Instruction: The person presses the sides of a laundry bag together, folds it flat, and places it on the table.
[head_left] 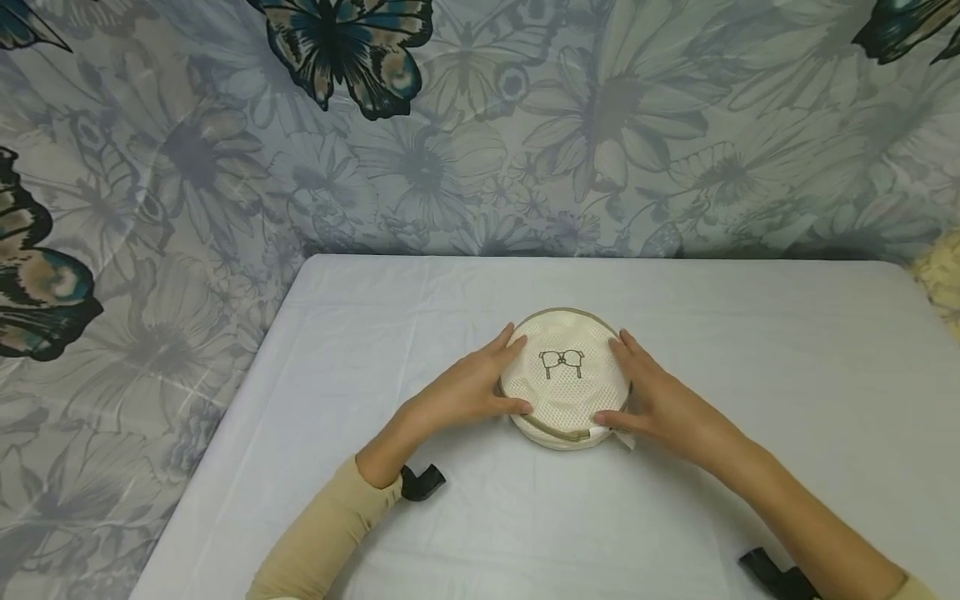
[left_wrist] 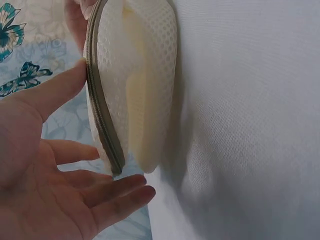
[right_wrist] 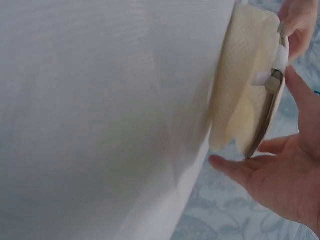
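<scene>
A round cream mesh laundry bag [head_left: 564, 392] rests on the white-covered table, with a dark line drawing resembling glasses [head_left: 561, 363] on top. My left hand [head_left: 480, 387] touches the bag's left side, thumb at the near rim and other fingers spread along the edge. On the opposite side, my right hand [head_left: 656, 400] touches the rim with thumb and fingertips, fingers fairly straight. The left wrist view shows a brown zipper [left_wrist: 102, 107] around the rim, and something pale yellow [left_wrist: 137, 110] through the mesh. White tabs [right_wrist: 262, 78] sit by the zipper end in the right wrist view.
White cloth covers the table [head_left: 390, 308]. Behind it hangs a grey-blue fabric [head_left: 480, 167] with flowers and butterflies. Something yellowish and ruffled [head_left: 941, 275] appears past the right edge. Black wrist-worn devices [head_left: 423, 482] sit at both forearms.
</scene>
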